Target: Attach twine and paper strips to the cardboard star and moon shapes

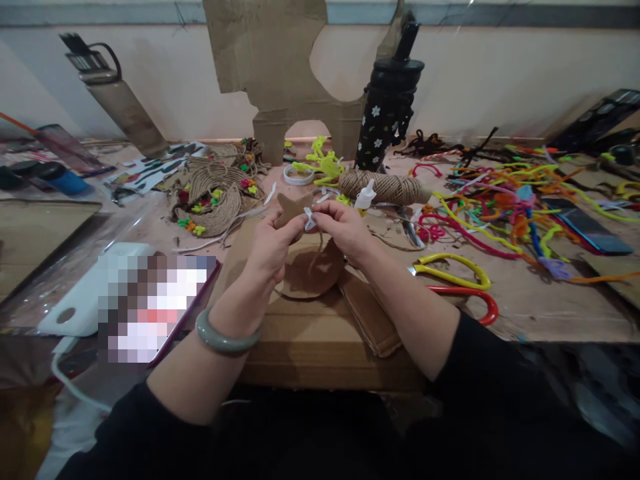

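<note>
My left hand [267, 247] is closed, its thumb pressed on a small brown cardboard cutout [291, 207] with pointed corners. A small white strip [309, 218], perhaps tape or paper, lies between my two thumbs. The fingertips of my right hand [343, 227] pinch the strip's near side. Below both hands, a round cardboard disc [310, 277] rests on a cardboard box [310, 333]. Beside the disc leans a folded cardboard strip [373, 317]. Just beyond my right hand stands a white-tipped glue bottle [366, 195].
Scissors [453, 267] with a yellow and a red handle lie at the right. Behind are a twine roll [385, 187], a black flowered bottle [383, 113] and coiled twine [223, 193]. Colourful pipe cleaners [500, 207] spread rightward. A phone [165, 313] lies left.
</note>
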`<state>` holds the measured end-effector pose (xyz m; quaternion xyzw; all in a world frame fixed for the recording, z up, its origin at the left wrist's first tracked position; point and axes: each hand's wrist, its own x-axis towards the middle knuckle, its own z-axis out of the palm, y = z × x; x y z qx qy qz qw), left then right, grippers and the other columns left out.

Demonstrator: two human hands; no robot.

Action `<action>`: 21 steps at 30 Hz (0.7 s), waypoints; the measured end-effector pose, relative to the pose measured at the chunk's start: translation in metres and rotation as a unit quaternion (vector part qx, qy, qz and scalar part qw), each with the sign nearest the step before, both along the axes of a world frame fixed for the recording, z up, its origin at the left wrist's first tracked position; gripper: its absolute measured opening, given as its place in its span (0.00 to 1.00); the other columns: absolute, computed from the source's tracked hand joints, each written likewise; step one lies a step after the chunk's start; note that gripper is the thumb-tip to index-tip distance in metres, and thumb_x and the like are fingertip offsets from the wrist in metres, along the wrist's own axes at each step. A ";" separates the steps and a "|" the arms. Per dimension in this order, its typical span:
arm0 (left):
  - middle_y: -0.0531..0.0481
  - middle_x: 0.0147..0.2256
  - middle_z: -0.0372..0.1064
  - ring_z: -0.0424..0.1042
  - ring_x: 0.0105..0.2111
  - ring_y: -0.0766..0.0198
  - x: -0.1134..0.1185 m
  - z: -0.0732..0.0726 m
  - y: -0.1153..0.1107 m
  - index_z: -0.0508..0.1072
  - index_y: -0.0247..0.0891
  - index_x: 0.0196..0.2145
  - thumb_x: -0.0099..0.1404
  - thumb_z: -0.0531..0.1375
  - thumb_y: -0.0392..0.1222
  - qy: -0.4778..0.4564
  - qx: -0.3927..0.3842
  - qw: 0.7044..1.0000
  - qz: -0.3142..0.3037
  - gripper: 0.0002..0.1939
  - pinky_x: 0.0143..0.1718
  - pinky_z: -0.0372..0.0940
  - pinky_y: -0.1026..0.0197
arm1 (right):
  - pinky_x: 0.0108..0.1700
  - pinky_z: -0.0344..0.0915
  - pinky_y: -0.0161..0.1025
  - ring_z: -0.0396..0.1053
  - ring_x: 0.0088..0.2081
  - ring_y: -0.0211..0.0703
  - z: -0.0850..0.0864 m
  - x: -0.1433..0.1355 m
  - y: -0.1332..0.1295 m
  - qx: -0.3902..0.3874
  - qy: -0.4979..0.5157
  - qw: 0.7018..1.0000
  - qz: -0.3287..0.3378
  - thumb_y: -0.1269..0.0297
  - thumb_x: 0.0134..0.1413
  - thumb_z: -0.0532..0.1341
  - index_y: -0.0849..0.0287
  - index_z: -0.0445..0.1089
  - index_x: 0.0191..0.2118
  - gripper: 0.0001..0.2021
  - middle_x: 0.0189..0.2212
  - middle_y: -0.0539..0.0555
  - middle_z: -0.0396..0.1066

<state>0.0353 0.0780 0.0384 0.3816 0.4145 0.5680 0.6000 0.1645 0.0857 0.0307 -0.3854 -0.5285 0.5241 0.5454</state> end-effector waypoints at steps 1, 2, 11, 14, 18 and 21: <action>0.55 0.28 0.73 0.67 0.24 0.74 0.000 0.000 0.000 0.73 0.34 0.35 0.37 0.74 0.40 0.005 -0.003 1.000 -0.001 0.25 0.28 0.60 0.68 | 0.36 0.66 0.35 0.65 0.28 0.32 0.000 0.000 0.000 0.005 -0.009 1.000 0.000 0.63 0.44 0.63 0.58 0.66 0.29 0.06 0.25 0.46 0.68; 0.54 0.29 0.73 0.68 0.25 0.73 0.000 -0.001 0.001 0.73 0.34 0.36 0.37 0.73 0.39 0.007 -0.003 1.000 -0.002 0.26 0.29 0.61 0.68 | 0.36 0.65 0.34 0.64 0.28 0.32 -0.001 0.000 0.000 0.011 -0.020 1.000 0.003 0.64 0.44 0.62 0.58 0.66 0.28 0.06 0.24 0.46 0.67; 0.53 0.28 0.75 0.70 0.26 0.71 0.001 -0.006 0.003 0.75 0.35 0.31 0.39 0.71 0.37 0.029 0.028 0.999 0.034 0.18 0.32 0.64 0.66 | 0.33 0.59 0.36 0.61 0.27 0.33 -0.004 0.003 0.001 0.108 -0.130 0.978 -0.126 0.60 0.49 0.60 0.58 0.66 0.29 0.07 0.24 0.46 0.66; 0.53 0.28 0.74 0.70 0.27 0.70 0.002 -0.007 0.002 0.76 0.36 0.29 0.41 0.70 0.36 0.050 0.063 0.995 0.050 0.14 0.34 0.64 0.65 | 0.32 0.57 0.36 0.59 0.26 0.33 -0.003 0.003 -0.002 0.123 -0.172 0.968 -0.137 0.60 0.50 0.59 0.57 0.65 0.27 0.08 0.23 0.46 0.64; 0.53 0.27 0.74 0.71 0.29 0.68 0.002 -0.010 0.002 0.76 0.36 0.27 0.42 0.69 0.36 0.066 0.095 0.991 0.064 0.11 0.35 0.65 0.65 | 0.33 0.58 0.37 0.60 0.28 0.35 -0.005 0.001 -0.002 0.124 -0.198 0.965 -0.117 0.62 0.49 0.60 0.57 0.65 0.27 0.06 0.24 0.47 0.65; 0.53 0.28 0.75 0.71 0.29 0.68 0.001 -0.013 0.003 0.76 0.36 0.28 0.44 0.69 0.37 0.080 0.106 0.989 0.066 0.11 0.36 0.65 0.65 | 0.34 0.60 0.37 0.62 0.29 0.35 -0.008 0.001 0.000 0.110 -0.169 0.974 -0.099 0.61 0.50 0.59 0.58 0.66 0.32 0.06 0.27 0.48 0.67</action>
